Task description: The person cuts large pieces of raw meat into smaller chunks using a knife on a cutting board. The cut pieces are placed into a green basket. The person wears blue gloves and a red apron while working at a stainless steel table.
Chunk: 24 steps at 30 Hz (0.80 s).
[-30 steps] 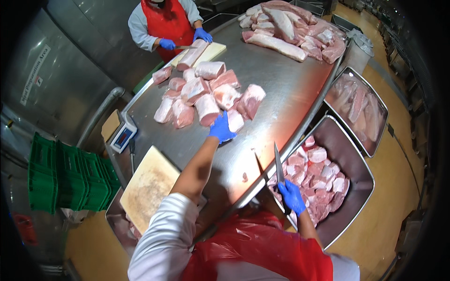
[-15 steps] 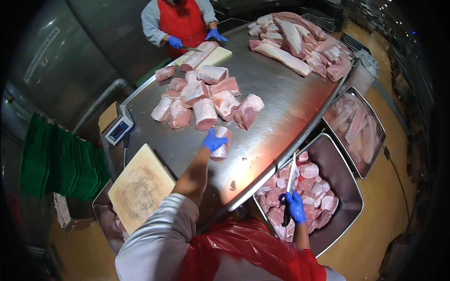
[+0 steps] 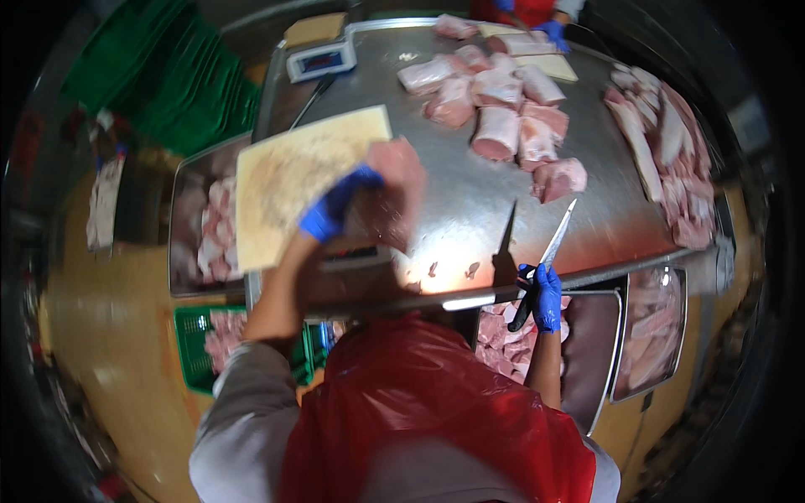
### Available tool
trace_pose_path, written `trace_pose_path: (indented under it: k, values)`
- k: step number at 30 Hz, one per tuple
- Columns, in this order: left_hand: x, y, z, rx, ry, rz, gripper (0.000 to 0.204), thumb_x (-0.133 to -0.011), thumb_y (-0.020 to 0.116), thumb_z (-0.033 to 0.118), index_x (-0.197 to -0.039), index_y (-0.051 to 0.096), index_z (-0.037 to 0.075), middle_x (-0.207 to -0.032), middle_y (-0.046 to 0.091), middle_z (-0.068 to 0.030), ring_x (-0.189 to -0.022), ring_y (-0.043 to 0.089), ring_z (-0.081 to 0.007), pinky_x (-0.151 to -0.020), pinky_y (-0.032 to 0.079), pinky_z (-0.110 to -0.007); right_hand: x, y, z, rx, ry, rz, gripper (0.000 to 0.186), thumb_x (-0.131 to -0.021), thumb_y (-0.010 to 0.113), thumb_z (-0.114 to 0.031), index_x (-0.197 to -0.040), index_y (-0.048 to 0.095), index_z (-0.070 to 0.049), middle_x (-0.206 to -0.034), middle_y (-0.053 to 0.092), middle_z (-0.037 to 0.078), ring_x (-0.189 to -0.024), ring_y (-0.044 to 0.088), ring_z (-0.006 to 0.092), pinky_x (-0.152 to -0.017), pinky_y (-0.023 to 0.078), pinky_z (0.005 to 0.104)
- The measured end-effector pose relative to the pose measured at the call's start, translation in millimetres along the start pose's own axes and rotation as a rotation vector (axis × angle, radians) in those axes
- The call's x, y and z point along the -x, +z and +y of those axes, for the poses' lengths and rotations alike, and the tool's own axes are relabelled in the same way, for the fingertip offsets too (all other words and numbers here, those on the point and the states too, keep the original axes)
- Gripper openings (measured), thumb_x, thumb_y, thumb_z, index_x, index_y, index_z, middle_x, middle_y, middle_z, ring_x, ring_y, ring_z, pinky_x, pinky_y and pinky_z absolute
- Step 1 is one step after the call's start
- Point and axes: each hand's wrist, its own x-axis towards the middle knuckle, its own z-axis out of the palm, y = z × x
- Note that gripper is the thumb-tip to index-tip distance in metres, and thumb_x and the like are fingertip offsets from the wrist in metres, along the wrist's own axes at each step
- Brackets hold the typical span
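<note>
My left hand (image 3: pixel 335 205), in a blue glove and blurred, grips a pork loin chunk (image 3: pixel 401 184) raised over the right edge of a worn cutting board (image 3: pixel 272 180). In my blue-gloved right hand (image 3: pixel 547 303) is a knife (image 3: pixel 559 232) with a black handle, its blade pointing up and away over the near table edge. Beyond it lies a pile of cut pork loin chunks (image 3: pixel 496 132) on the steel table (image 3: pixel 470 226).
Bins of meat, a left bin (image 3: pixel 189 226) and a right bin (image 3: pixel 591 352), flank me below the table. A scale (image 3: pixel 322 60) stands at the far left, near stacked green crates (image 3: pixel 159 75). Long loins (image 3: pixel 671 142) lie right. A co-worker's gloved hand (image 3: pixel 553 33) is across.
My left hand has lifted the pork loin chunk off the table and carried it left to the cutting board. My view has turned left. The right hand's knife now reaches over the table edge.
</note>
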Motion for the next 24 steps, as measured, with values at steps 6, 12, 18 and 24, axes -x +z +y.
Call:
trace_pose_path:
  k: [6,12,18,24]
  values:
    - [36,-81,36,-1.233,0.306,0.662,0.085,-0.079,0.069,0.05,-0.141,0.044,-0.002,-0.119,0.063,-0.0239,-0.105,0.064,-0.0339,-0.093,0.05,-0.043,-28,93,-20,0.197,-0.005,-0.257,0.033,-0.106,0.046,-0.032,-0.111,0.06,-0.002,-0.107,0.07,0.015,-0.097,0.068,0.0254,-0.085,0.056,0.0416]
    - [94,-148,-37,-1.426,1.021,0.906,0.043,-0.089,0.063,0.028,-0.121,0.06,0.0,-0.102,0.067,-0.0212,-0.095,0.065,-0.0369,-0.087,0.051,-0.047,-18,186,-69,0.264,-0.149,-0.37,0.028,-0.105,0.049,-0.027,-0.103,0.061,-0.001,-0.093,0.07,0.013,-0.079,0.068,0.0189,-0.068,0.057,0.0332]
    - [128,-130,-86,-1.019,1.012,0.874,0.029,-0.083,0.068,0.007,-0.111,0.066,0.002,-0.098,0.067,-0.0177,-0.088,0.066,-0.033,-0.08,0.054,-0.041,23,277,-56,1.056,-0.512,-0.435,0.023,-0.102,0.056,-0.018,-0.107,0.059,0.003,-0.07,0.064,0.013,-0.053,0.059,0.0176,-0.051,0.048,0.033]
    - [83,-116,-83,-1.023,1.154,0.986,0.017,-0.076,0.072,0.007,-0.092,0.069,0.003,-0.08,0.066,-0.0141,-0.071,0.064,-0.0315,-0.068,0.053,-0.04,44,396,-56,1.206,-0.907,-0.614,0.015,-0.099,0.051,-0.017,-0.104,0.054,-0.003,-0.081,0.065,0.024,-0.071,0.065,0.0434,-0.062,0.052,0.0515]
